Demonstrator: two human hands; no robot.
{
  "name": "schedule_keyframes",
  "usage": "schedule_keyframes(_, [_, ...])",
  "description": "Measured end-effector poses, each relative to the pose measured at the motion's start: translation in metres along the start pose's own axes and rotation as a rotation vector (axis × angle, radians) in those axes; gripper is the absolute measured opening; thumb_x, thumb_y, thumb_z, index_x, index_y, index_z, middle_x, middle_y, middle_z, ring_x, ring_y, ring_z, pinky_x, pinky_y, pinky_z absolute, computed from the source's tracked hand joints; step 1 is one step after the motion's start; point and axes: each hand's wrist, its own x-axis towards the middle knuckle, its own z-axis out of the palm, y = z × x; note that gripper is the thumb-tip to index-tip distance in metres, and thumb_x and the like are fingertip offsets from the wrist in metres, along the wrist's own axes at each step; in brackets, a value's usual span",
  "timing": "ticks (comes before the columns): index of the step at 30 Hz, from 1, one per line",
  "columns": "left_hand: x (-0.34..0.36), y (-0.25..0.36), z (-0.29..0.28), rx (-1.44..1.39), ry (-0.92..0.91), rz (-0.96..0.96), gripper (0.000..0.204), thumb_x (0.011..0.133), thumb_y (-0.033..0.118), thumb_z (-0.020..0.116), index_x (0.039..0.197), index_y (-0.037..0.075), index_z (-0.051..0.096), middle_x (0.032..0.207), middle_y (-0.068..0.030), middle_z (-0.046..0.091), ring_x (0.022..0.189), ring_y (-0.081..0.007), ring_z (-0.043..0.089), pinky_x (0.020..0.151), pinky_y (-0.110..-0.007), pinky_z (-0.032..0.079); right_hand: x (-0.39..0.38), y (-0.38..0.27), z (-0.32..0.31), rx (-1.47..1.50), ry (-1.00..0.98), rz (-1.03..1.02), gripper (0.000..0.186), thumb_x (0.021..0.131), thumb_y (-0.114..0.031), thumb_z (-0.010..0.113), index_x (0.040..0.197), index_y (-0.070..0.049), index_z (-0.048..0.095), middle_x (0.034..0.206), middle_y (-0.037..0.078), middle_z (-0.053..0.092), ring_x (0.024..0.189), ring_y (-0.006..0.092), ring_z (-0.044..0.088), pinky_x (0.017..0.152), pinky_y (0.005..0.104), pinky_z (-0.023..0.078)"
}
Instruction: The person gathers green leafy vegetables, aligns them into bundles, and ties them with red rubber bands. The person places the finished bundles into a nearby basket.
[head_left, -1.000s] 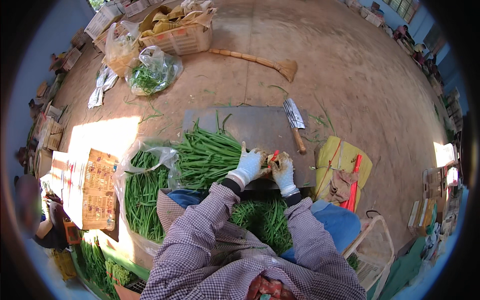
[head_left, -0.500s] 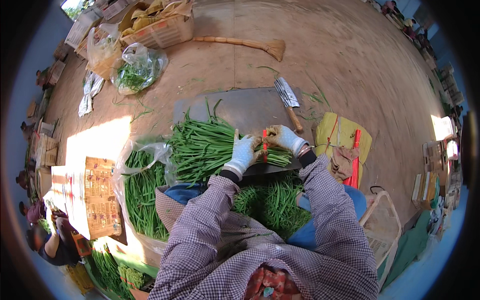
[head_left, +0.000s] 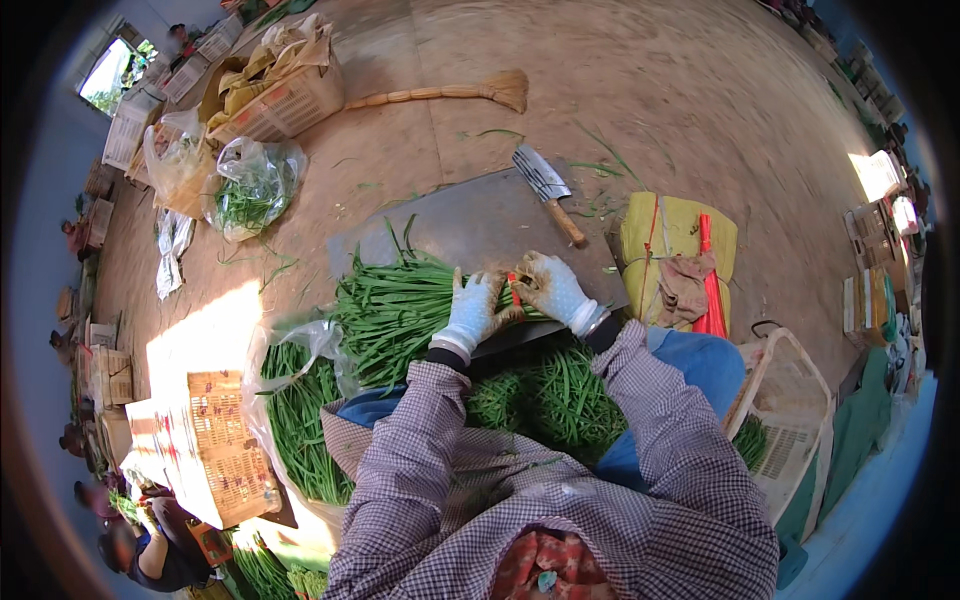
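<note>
A bunch of long green leaves (head_left: 395, 300) lies across the dark board (head_left: 425, 215), with a red band (head_left: 515, 290) round its right end. My left hand (head_left: 470, 311), in a soiled pale glove, grips the bunch left of the band. My right hand (head_left: 552, 295), gloved alike, pinches at the band from the right. A cleaver (head_left: 545, 190) with a wooden handle lies at the board's back right. Loose greens (head_left: 560, 400) fill my lap. A bag of greens (head_left: 305, 410) stands at my left.
Yellow folded sacks (head_left: 635, 250) with red strips lie right; a basket (head_left: 775, 440) sits near my right knee. Crates (head_left: 225, 445), bagged greens (head_left: 250, 195), a loaded basket (head_left: 285, 105) and a straw broom (head_left: 440, 93) stand or lie around. Other people (head_left: 160, 540) sit along the left.
My right hand rose up to the red band and stayed there, shifting slightly; the band now sits round the bunch's end. My left hand still grips the bunch. The whole view has turned.
</note>
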Motion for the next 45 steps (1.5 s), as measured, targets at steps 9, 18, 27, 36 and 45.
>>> schedule_keyframes(9, [0.002,0.014,-0.026,0.146,-0.108,0.043,0.1,0.059,0.049,0.08,0.137,0.005,0.035,0.132,-0.0168,0.047,0.126,-0.0319,0.041,0.106,-0.056,0.024,-0.115,-0.06,0.025,0.649,0.205,0.218,0.017,0.085,-0.003,0.062,0.102,-0.002,0.061,0.102,0.009,0.062,0.09,0.018,0.061,0.08,0.0273,0.049])
schedule_keyframes(18, [0.01,0.007,-0.033,-0.1,-0.063,-0.04,0.072,0.064,0.044,0.076,0.12,0.006,0.05,0.11,-0.017,0.06,0.103,-0.0338,0.057,0.089,-0.044,0.042,-0.132,-0.039,0.057,0.798,0.112,0.341,0.023,0.093,-0.006,0.054,0.114,0.003,0.053,0.107,0.01,0.063,0.086,0.0162,0.064,0.081,0.0243,0.049])
schedule_keyframes(27, [0.005,0.012,-0.029,0.15,-0.102,0.079,0.088,0.061,0.049,0.078,0.128,0.004,0.043,0.119,-0.0154,0.053,0.11,-0.0326,0.051,0.095,-0.049,0.037,-0.089,-0.055,0.008,0.165,0.241,0.121,0.017,0.083,-0.016,0.062,0.097,-0.006,0.062,0.09,0.013,0.062,0.079,0.0346,0.06,0.069,0.042,0.05])
schedule_keyframes(36, [0.0,0.021,-0.025,0.1,-0.016,-0.074,0.075,0.062,0.043,0.079,0.121,0.01,0.049,0.109,-0.009,0.06,0.109,-0.0267,0.054,0.101,-0.05,0.033,0.01,-0.011,-0.02,0.551,0.084,0.284,0.023,0.079,-0.022,0.072,0.089,-0.004,0.06,0.079,0.012,0.061,0.073,0.0272,0.061,0.071,0.0352,0.049])
schedule_keyframes(45, [-0.011,0.018,-0.013,0.05,0.119,-0.041,0.076,0.057,0.042,0.081,0.117,0.008,0.05,0.103,-0.0113,0.059,0.104,-0.0289,0.055,0.098,-0.045,0.034,0.061,-0.004,0.009,-0.123,-0.026,0.018,0.021,0.082,-0.026,0.062,0.087,-0.007,0.065,0.087,0.013,0.065,0.076,0.0343,0.063,0.065,0.0424,0.051])
